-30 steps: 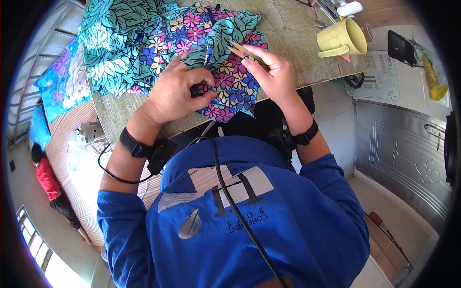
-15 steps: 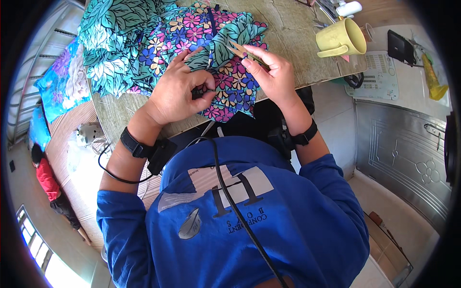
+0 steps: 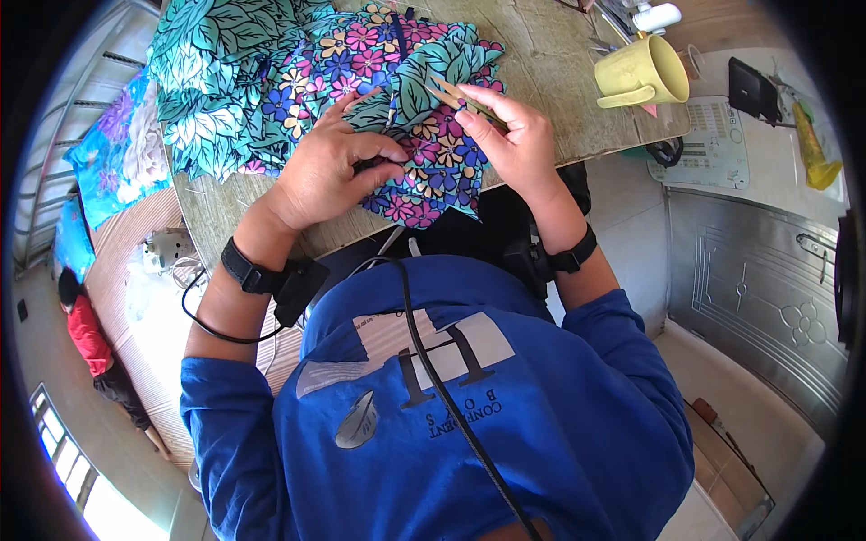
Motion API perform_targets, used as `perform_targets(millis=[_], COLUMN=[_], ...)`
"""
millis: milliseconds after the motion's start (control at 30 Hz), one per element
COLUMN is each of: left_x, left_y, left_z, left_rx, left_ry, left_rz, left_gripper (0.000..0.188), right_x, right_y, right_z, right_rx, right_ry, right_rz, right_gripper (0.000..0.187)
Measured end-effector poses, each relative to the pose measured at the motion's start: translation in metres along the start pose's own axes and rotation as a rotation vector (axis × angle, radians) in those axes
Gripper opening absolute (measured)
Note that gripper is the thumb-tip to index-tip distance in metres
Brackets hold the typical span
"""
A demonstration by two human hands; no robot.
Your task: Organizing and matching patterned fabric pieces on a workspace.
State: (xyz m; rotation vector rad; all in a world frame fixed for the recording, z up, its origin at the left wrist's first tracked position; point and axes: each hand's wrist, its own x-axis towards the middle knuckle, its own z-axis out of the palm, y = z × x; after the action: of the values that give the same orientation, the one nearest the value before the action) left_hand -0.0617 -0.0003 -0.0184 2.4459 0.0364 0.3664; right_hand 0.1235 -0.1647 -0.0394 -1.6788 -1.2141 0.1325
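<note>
A piece of cloth with pink, blue and cream flowers (image 3: 365, 63) lies on the table, overlapped by green leaf-print cloth (image 3: 451, 56). My left hand (image 3: 329, 167) rests on its near part, thumb and forefinger closed on the floral cloth close to its front edge; the other fingers reach forward over it. In my right hand (image 3: 514, 135) is a pair of thread snips (image 3: 465, 97), held between thumb and fingers. Their two pointed blades stand apart, pointing left over the leaf-print piece. The palm hides much of the handle.
More green leaf-print cloth (image 3: 212, 108) is heaped at the left of the wooden table (image 3: 541, 68). A yellow mug (image 3: 636, 74) lies on its side at the right. Farther left, a person in red (image 3: 87, 334) is near a window. A metal door (image 3: 749, 270) stands at right.
My left hand has shifted slightly left and its thumb and forefinger have straightened from a rounded loop. My right hand and the snips have stayed almost still.
</note>
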Motion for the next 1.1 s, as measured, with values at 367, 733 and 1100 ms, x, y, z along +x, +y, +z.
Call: perform_targets(millis=[367,733,1100], left_x=[0.003,0.003,0.006], left_y=[0.009,0.004,0.015], left_z=[0.002,0.004,0.01], left_rx=[0.052,0.045,0.159], left_ry=[0.069,0.075,0.109], left_rz=[-0.007,0.003,-0.026], left_gripper=[0.006,0.005,0.017], right_x=[-0.001,0.0,0.0], right_y=[0.0,0.003,0.004], right_z=[0.001,0.001,0.001], right_rx=[0.035,0.008,-0.065], right_ry=[0.007,-0.003,0.006], right_rz=[-0.004,-0.021,-0.045], right_gripper=[0.032,0.032,0.032])
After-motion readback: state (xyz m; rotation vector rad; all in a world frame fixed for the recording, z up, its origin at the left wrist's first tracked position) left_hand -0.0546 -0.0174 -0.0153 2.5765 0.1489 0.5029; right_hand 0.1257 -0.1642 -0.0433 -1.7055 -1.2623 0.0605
